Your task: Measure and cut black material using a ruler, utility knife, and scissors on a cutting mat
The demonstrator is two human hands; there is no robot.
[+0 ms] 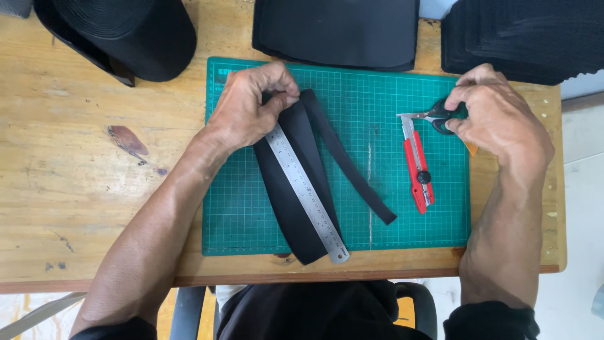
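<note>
Your left hand [248, 104] pinches the folded black elastic band [296, 182] under the steel ruler [306, 192], steadying it; your right hand [497, 113] has its fingers closed on the small dark-handled scissors [434, 116].

Sewing/craft workshop: wood bench [94, 189] w/ cutting mat [377, 214], black fabric stacks [522, 38].
</note>
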